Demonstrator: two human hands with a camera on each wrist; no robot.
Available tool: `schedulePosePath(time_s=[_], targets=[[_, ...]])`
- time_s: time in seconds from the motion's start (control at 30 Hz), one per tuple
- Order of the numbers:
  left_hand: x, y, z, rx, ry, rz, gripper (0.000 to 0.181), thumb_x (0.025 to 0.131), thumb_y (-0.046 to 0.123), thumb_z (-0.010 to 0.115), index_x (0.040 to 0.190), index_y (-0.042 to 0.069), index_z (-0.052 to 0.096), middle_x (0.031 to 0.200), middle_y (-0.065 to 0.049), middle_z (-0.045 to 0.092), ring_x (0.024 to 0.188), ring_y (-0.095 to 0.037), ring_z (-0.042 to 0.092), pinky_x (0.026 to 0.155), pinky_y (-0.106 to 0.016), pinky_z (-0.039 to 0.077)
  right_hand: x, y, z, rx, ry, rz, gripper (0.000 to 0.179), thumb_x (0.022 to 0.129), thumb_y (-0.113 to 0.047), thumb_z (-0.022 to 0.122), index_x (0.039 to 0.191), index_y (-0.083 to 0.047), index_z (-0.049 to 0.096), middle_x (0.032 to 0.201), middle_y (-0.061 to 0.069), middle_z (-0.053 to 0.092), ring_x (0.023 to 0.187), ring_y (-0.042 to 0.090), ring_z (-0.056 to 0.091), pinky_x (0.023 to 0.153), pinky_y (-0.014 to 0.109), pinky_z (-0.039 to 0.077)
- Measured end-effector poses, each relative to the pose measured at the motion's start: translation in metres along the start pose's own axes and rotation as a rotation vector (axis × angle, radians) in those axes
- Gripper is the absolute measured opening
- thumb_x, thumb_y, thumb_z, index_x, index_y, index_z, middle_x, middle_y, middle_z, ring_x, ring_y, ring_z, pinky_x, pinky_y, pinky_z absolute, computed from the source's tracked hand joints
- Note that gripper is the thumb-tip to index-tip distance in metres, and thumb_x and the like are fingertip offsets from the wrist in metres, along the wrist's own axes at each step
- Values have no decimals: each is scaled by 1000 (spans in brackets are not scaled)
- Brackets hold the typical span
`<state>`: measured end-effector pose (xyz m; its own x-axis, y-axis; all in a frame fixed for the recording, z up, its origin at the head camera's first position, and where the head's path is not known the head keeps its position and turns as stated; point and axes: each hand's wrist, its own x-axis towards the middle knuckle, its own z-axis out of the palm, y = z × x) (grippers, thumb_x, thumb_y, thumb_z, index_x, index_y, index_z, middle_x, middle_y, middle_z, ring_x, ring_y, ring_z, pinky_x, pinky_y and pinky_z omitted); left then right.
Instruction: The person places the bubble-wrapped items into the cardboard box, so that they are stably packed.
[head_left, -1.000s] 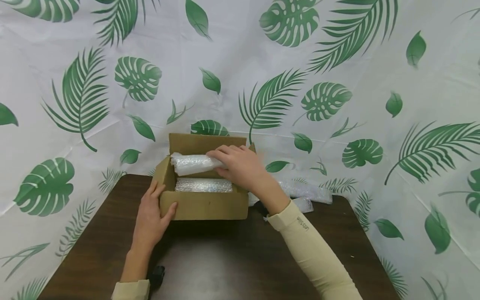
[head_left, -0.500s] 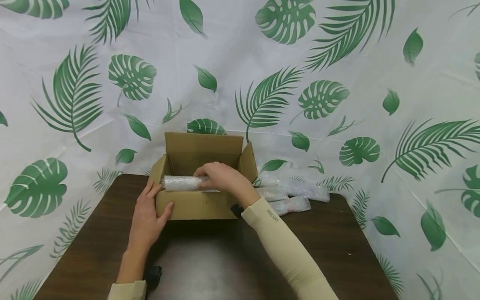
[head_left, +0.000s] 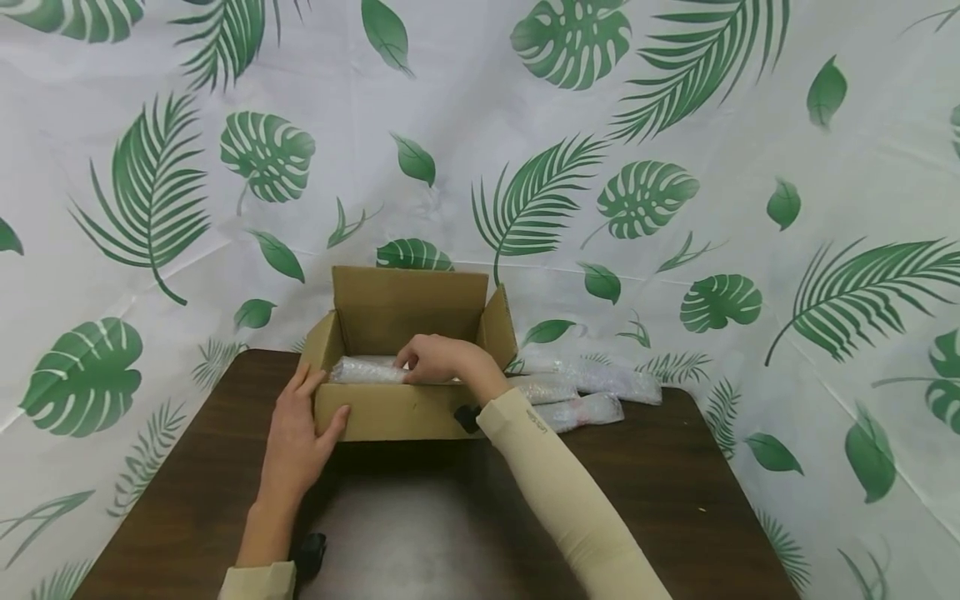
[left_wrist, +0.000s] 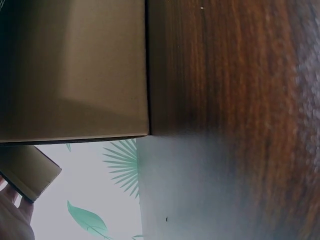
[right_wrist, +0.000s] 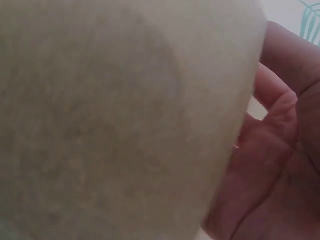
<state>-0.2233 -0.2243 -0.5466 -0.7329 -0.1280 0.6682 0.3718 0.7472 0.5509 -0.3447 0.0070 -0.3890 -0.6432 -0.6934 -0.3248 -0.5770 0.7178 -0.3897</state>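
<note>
An open cardboard box [head_left: 401, 414] stands near the back of the table, its flaps raised. My left hand [head_left: 298, 437] grips its left front corner, thumb on the front wall and fingers at the side flap. In the left wrist view the fingers of this left hand [left_wrist: 14, 215] appear at a flap, bottom left. Inside the box lies a bubble-wrapped bundle [head_left: 366, 371], level with the front rim. My right hand [head_left: 438, 357] reaches in over that rim and holds the bundle's right end with curled fingers. A blurred pale surface covers much of the right wrist view, beside my right palm [right_wrist: 272, 175].
Several more bubble-wrapped bundles [head_left: 618, 383] lie on the dark wooden table [head_left: 660, 500], right of the box. A white cloth with green leaves [head_left: 450, 92] hangs behind the table. The box's right flap [head_left: 498, 323] sticks up near my right forearm.
My right hand has lowered the bubble-wrapped bundle from above the box down into it. My left hand has kept its grip on the box corner.
</note>
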Motion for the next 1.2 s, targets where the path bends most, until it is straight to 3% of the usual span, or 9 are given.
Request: schedulePosePath(time_s=[0.13,0.37,0.6,0.73,0.93,1.2], targets=[[0,-1,0,-5,0,-5,74,91,17,81,155,3,46,167,-29,41,147,-54,44,113,-73,36,2,3,2,4,-43,34,35,109,-15,60,142,-14,72,146,8,69,128,23,66,104,37,55],[0,0,0,-26,-10,-28,75,91,17,82,155,3,46,168,-28,40,147,-54,42,113,-74,35,10,13,6,36,-84,-1,35,111,-12,56,142,-11,72,148,9,69,137,24,64,112,38,53],[0,1,0,-10,-27,-48,74,93,21,80,156,6,45,169,-27,39,148,-53,42,114,-74,35,11,17,5,64,-119,-32,36,114,-25,52,143,-15,72,149,3,69,115,13,63,93,27,50],[0,1,0,-8,-28,-49,73,94,24,80,156,7,45,169,-26,39,148,-53,42,114,-74,35,9,14,6,81,-135,-15,39,115,-31,50,145,-15,70,151,3,67,124,13,63,100,29,50],[-1,1,0,-23,-19,-38,74,93,20,81,157,6,45,168,-27,40,148,-54,42,113,-74,35,4,13,8,57,-102,-29,44,115,-35,50,151,-13,64,156,4,63,148,23,55,120,39,46],[0,1,0,-16,-26,-53,74,94,20,81,157,6,45,169,-27,39,148,-54,41,114,-74,35,-19,11,-5,52,54,-95,44,116,-30,48,154,-14,61,160,6,58,153,25,50,125,43,42]])
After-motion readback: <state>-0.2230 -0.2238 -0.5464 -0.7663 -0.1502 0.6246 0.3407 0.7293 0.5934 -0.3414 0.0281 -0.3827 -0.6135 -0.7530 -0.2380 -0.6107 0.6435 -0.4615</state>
